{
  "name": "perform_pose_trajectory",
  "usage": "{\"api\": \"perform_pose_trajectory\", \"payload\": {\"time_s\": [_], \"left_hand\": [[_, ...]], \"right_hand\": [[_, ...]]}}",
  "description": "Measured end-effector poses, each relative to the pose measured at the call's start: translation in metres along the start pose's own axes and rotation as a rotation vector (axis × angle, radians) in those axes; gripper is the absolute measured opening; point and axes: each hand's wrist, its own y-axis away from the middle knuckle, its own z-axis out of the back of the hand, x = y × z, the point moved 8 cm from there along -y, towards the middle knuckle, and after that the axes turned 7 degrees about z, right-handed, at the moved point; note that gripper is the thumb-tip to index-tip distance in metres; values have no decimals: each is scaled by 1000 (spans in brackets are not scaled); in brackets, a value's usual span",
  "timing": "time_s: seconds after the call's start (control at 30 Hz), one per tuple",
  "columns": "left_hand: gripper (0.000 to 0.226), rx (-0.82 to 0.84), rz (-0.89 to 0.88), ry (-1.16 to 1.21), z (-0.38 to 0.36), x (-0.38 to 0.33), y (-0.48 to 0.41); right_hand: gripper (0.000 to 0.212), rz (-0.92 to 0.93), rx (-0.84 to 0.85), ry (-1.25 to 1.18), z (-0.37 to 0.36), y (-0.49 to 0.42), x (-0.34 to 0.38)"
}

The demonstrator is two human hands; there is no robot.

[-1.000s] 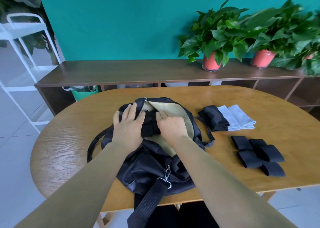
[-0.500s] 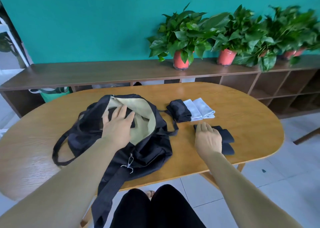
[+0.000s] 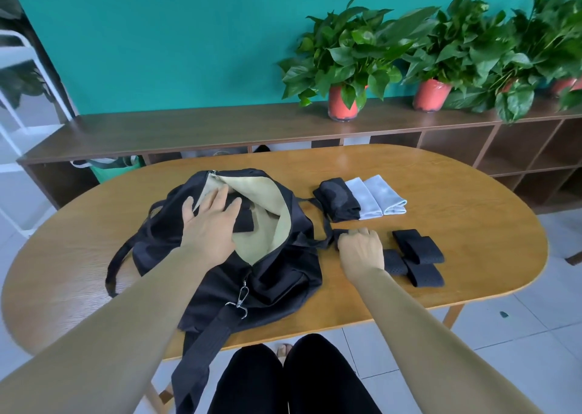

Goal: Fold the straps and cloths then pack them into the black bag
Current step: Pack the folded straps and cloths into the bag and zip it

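Black nylon, soft and slack: the black fabric bag with beige lining (image 3: 267, 281) lies slumped at centre-left of the frame on the oval wooden table (image 3: 472, 212), its zip mouth gaping. The left hand (image 3: 211, 224) lies flat across that mouth with fingers spread, resting on a packed black strap (image 3: 244, 221) inside. Just right of centre, the right hand (image 3: 362, 251) has its fingers curled round 1 folded black perforated strap (image 3: 341, 234). The bag's thin carry loop (image 3: 324, 224) crosses beside it, so how much is gripped is hard to tell. 3 more folded black straps (image 3: 419, 248) lie touching each other to the right of that hand. Above them a rolled black cloth (image 3: 338, 198) sits against 2 folded pale grey cloths (image 3: 378, 198).

Everything here looks light, limp and unbreakable. The folds will likely spring open, so each bundle is best pinched across its whole stack at the middle. The bag has no stiffness, so its mouth probably needs a hand holding it open.
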Motion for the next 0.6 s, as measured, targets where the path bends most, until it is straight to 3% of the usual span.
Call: {"api": "perform_pose_trajectory", "payload": {"time_s": [0.17, 0.37, 0.5, 0.6], "left_hand": [[74, -9, 13, 5, 1, 18, -1], [71, -28, 34, 15, 10, 37, -5], [68, -39, 43, 7, 16, 50, -11], [69, -48, 49, 23, 15, 57, -16]], "right_hand": [[21, 47, 10, -1, 8, -2, 12], [23, -151, -74, -9, 21, 8, -3], [22, -245, -267, 29, 58, 2, -7], [26, -196, -493, 36, 97, -13, 10]]}}
